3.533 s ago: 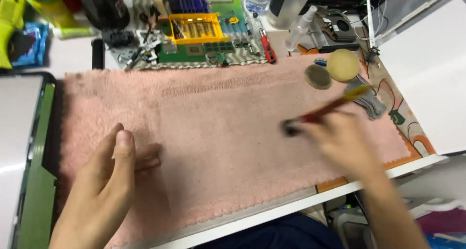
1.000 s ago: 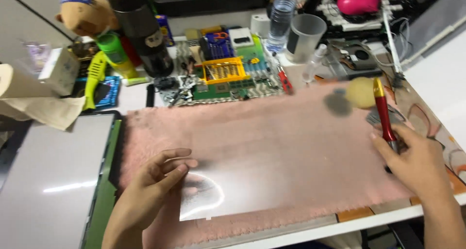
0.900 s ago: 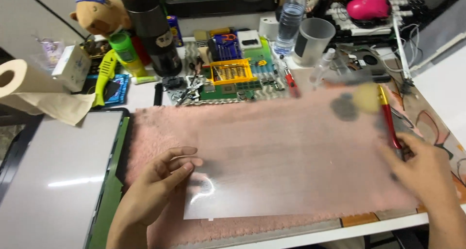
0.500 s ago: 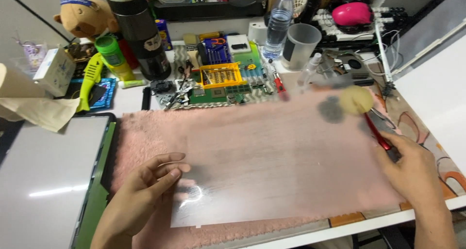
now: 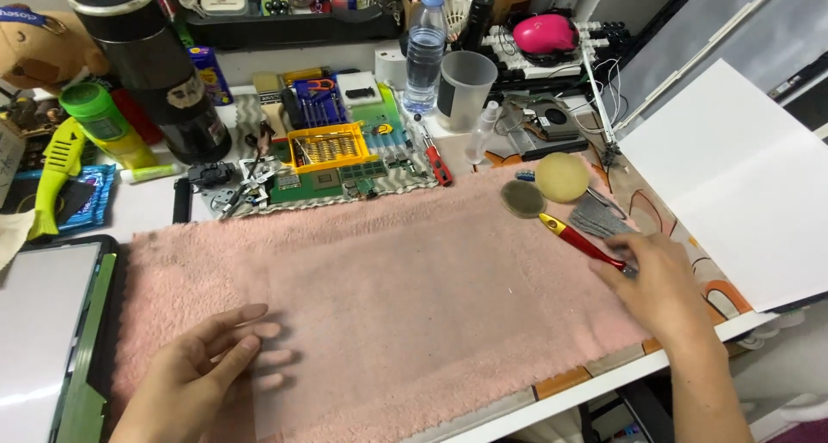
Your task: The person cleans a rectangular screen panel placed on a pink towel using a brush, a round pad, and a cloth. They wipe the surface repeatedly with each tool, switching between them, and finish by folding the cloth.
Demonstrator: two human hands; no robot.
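A thin clear plastic sheet (image 5: 431, 322) lies flat on the pink towel (image 5: 198, 262). My left hand (image 5: 203, 370) rests on the sheet's left edge with fingers spread, pressing it down. My right hand (image 5: 660, 283) is at the towel's right end, its fingers on the end of a red-handled brush (image 5: 582, 243). The brush points up-left toward two round pads, a grey one (image 5: 523, 199) and a yellow one (image 5: 562, 177). Whether the fingers close around the handle is unclear.
A green circuit board (image 5: 345, 180), a yellow bit tray (image 5: 326, 146), a water bottle (image 5: 426, 50), a clear cup (image 5: 467, 90) and a black flask (image 5: 155, 68) stand behind the towel. A tablet (image 5: 39, 322) lies at left, a white board (image 5: 742, 175) at right.
The sheet has gone from lifted and glinting to flat on the towel. My left hand slid down to its left edge. My right hand brought the brush down onto the towel's right end.
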